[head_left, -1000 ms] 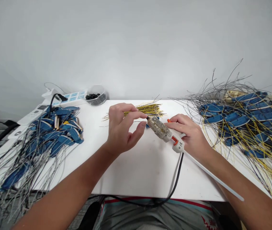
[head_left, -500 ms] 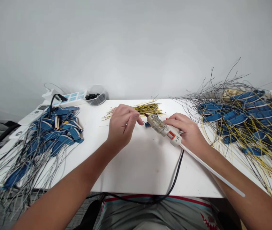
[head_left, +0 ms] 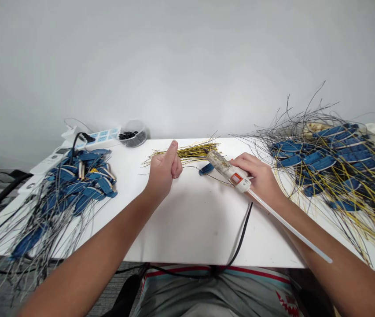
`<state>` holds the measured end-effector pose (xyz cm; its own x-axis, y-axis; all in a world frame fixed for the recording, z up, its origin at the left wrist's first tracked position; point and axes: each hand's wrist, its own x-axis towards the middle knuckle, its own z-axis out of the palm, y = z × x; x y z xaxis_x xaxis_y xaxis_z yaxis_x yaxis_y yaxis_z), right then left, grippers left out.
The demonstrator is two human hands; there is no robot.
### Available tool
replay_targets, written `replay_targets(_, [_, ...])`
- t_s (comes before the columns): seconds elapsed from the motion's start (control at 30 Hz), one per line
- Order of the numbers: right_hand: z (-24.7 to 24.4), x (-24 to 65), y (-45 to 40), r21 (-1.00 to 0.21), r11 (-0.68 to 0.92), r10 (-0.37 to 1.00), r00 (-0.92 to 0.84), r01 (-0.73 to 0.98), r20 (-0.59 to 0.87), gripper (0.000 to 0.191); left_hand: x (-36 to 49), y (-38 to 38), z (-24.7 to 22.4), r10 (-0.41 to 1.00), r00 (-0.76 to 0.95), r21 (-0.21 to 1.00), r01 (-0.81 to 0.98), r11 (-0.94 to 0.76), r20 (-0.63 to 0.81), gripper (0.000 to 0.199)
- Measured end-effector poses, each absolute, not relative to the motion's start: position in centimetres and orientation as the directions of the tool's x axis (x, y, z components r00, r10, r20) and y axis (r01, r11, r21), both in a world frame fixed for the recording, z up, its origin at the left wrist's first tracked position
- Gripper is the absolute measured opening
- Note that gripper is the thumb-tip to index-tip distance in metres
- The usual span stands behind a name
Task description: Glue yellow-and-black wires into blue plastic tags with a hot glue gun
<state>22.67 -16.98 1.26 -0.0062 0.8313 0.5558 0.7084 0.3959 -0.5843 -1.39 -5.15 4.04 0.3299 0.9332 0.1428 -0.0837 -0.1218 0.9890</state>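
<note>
My right hand [head_left: 256, 174] is wrapped round the handle of a white hot glue gun [head_left: 235, 175]. Its stained nozzle points up and left, and a long translucent glue stick [head_left: 293, 229] sticks out of its rear. Left of the gun, my left hand [head_left: 164, 169] is closed with the thumb up. Whatever its fingers hold, if anything, is hidden. Between the hands a small blue part [head_left: 206, 169] lies on the table, with thin dark wires running from it. Behind my left hand spreads a bundle of yellow and black wires [head_left: 196, 151].
Blue parts with grey wires [head_left: 88, 180] are heaped at left, beside a power strip [head_left: 103, 135] and a clear bowl [head_left: 137, 138] of small black pieces. More blue parts with yellow and black wires [head_left: 349, 154] fill the right side. The gun's black cord [head_left: 243, 233] hangs over the table's front edge.
My left hand has drawn back left, away from the nozzle, its fingers curling in and its thumb rising. The blue part now shows more fully. The glue gun has shifted only slightly.
</note>
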Motion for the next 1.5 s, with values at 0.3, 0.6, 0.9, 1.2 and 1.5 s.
replay_targets(0.3, [1.3,22.7,-16.9,-0.603,0.398,0.83,0.008,0.692,0.557,0.019,-0.9,-4.8,4.2,0.821,0.562,0.961,-0.158,0.225,-0.099,0.056])
replay_targets(0.6, [1.5,22.9,-16.8,-0.604,0.364,0.812,0.078,0.709,0.579,0.02,-1.7,-4.8,5.2,0.665,0.74,0.703,-0.418,0.575,-0.104,0.081])
replay_targets(0.9, [1.5,22.7,-16.6,-0.643,0.346,0.772,0.182,0.683,0.609,0.011,-1.5,-5.4,5.5,0.637,0.769,0.624,-0.473,0.622,-0.052,0.096])
replay_targets(1.2, [1.5,22.6,-16.6,-0.686,0.312,0.776,0.24,0.657,0.583,0.006,-1.5,-5.8,5.6,0.58,0.814,0.645,-0.421,0.638,-0.042,0.098])
replay_targets(1.5, [1.4,22.2,-16.6,-0.88,0.035,0.805,0.508,0.474,0.306,0.03,-1.3,-4.9,4.7,0.699,0.703,0.786,-0.358,0.504,-0.128,0.052])
